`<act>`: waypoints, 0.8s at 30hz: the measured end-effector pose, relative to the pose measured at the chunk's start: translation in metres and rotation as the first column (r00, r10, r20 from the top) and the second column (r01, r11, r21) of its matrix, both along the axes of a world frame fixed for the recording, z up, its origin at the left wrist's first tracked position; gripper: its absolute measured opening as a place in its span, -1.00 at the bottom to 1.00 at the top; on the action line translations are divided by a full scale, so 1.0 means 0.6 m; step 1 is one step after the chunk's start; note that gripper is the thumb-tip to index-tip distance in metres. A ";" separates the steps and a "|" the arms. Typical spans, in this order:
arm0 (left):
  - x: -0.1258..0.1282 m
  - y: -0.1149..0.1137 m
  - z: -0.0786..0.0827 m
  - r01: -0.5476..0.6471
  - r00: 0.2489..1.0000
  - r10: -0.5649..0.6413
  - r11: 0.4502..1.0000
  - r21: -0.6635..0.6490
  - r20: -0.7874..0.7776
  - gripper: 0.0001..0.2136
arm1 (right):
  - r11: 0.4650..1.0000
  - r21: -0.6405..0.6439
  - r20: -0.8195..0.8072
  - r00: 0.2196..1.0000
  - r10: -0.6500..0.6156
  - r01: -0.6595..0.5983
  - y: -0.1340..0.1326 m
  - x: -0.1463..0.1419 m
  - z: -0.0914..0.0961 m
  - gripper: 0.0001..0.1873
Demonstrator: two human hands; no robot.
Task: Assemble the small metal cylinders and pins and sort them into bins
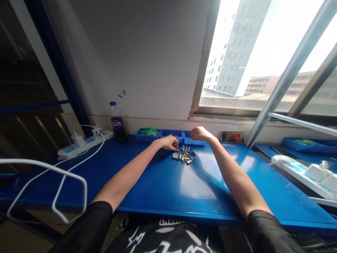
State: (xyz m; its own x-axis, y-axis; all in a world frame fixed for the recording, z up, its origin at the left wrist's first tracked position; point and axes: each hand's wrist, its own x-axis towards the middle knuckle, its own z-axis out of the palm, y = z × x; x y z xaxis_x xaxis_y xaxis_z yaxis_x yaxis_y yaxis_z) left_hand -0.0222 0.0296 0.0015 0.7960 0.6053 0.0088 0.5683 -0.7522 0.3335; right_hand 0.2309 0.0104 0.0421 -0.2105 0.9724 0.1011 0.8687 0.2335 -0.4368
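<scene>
A small pile of silvery metal cylinders and thin pin-like pieces [183,155] lies on the blue table in front of me. My left hand [170,143] is at the pile's upper left edge, fingers curled together in a pinch; whatever is between the fingertips is too small to name. Over the right blue bin [198,142] hangs my right hand [200,133], its thumb and fingers pinched, with any held piece not clear. The middle blue bin [179,138], with small pieces inside, stands behind my left hand and is partly hidden by it.
A left blue bin [137,136] holds green bags [150,131]. Beside it stands a cola bottle [117,123]. White power strips [71,151] with looping cables [85,189] lie to the left and right. A phone [233,137] leans against the wall near a metal post [273,80].
</scene>
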 end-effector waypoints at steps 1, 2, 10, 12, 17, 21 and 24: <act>0.000 0.001 0.000 0.002 1.000 -0.002 1.000 0.002 0.005 -0.90 | 1.000 0.001 -0.008 1.000 0.003 -0.003 0.001 0.000 -0.001 -0.86; 0.000 0.002 -0.001 0.006 1.000 -0.006 1.000 0.002 0.011 -0.90 | 1.000 0.004 -0.017 1.000 0.007 -0.007 0.002 0.001 -0.001 -0.88; 0.001 0.002 0.003 -0.013 0.970 -0.002 0.998 0.062 0.243 -0.91 | 0.974 -0.141 -0.162 0.975 0.154 -0.178 -0.002 -0.003 0.005 -0.78; 0.003 0.000 0.009 -0.050 0.942 0.016 0.994 0.095 0.336 -0.88 | 0.931 -0.236 -0.240 0.945 0.223 -0.280 -0.008 -0.008 0.008 -0.71; 0.009 -0.010 0.023 -0.126 0.876 0.037 0.980 0.153 0.482 -0.87 | 0.897 -0.276 -0.488 0.854 0.179 -0.345 -0.029 -0.028 0.013 -0.64; 0.011 -0.016 0.029 -0.163 0.847 0.055 0.974 0.160 0.529 -0.87 | 0.947 -0.213 -0.543 0.835 0.091 -0.242 -0.038 -0.043 0.015 -0.72; 0.012 -0.016 0.030 -0.180 0.844 0.076 0.973 0.147 0.530 -0.85 | 0.957 -0.165 -0.588 0.803 0.097 -0.237 -0.037 -0.045 0.014 -0.73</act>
